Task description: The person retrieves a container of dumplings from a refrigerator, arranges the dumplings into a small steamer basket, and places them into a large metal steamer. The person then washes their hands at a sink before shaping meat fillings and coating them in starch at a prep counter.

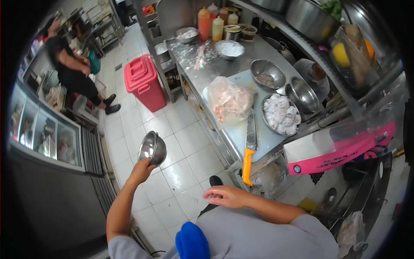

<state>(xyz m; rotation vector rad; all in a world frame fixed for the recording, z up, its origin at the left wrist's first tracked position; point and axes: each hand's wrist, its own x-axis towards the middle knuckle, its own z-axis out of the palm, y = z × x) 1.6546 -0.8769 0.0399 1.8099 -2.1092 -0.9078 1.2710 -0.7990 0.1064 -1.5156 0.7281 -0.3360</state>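
Landmark: cutting board [268, 144], on steel bench [255, 47].

1. R. hand [223, 196]: near side of board, apart from it; grip half-open, fingers loosely curled, nothing seen in it.
2. L. hand [141, 171]: well L. of board, over tiled floor [189, 172]; grip closed on rim of metal bowls [158, 153] (appar. 2, nested), held tilted.
3. Pink-and-white pkg. [340, 149]: R. of board.
4. Knife [249, 155], yellow hdl.: blade on board, hdl. past near edge.
5. Clear bag [221, 84] w/ pale-pink pcs. [228, 108], prob. raw meat: L. part of board.
6. White-dusted pcs. [281, 113], heaped in round bowl [270, 127]: board's R. edge.
7. Mixing bowl [261, 67], sm. residue inside: board's far end.
8. Colander [307, 93]: beyond R. side of board.
9. White powder [230, 48], bowlful: beyond board.
10. Squeeze bottles [217, 29], orange & yellow: well beyond board.
11. Pink bin [146, 84], lidded: L. of board, on floor.
12. Co-worker [69, 64], dark clothes: far L. of board.

Status (judged): part-way. One lot dusted & heaped; bagged lot looks undusted; metal bowls not yet set down.

Markings: pkg. printed, too sm. to read; no legible brand on bottles or bin.
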